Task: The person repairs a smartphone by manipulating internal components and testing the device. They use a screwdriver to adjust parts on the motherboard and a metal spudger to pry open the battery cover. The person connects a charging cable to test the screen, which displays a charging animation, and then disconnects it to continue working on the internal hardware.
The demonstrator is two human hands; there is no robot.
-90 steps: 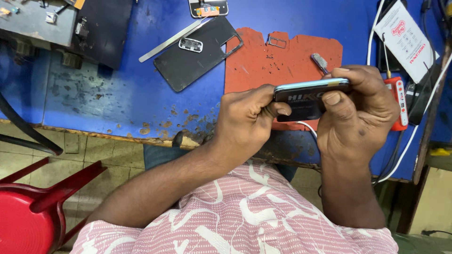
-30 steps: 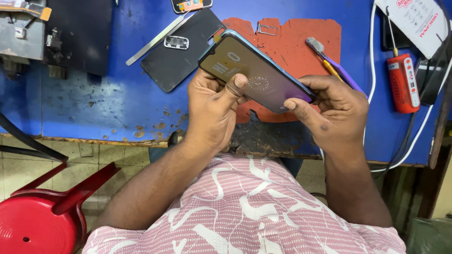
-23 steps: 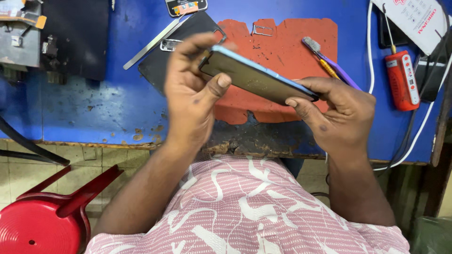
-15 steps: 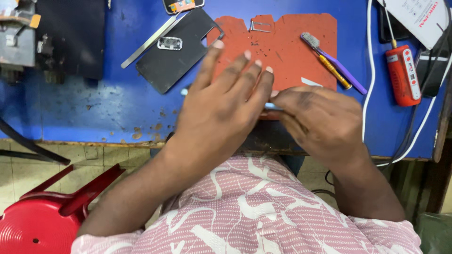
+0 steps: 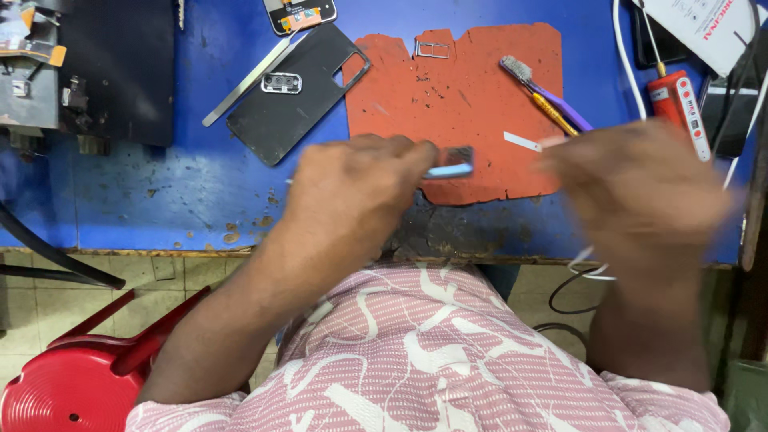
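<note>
My left hand (image 5: 360,188) grips the phone (image 5: 450,166) edge-on over the red mat (image 5: 472,96); my right hand (image 5: 636,188), at 3 o'clock, is blurred, grip unclear.

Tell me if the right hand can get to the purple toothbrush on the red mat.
Probably yes: the right hand hovers blurred just beside the purple toothbrush, which lies uncovered on the red mat.

A flat white rectangular package with red print (image 5: 708,28) lies at the bench's top right corner. A small rectangular multicoloured label card (image 5: 300,14) sits at top centre.
</note>
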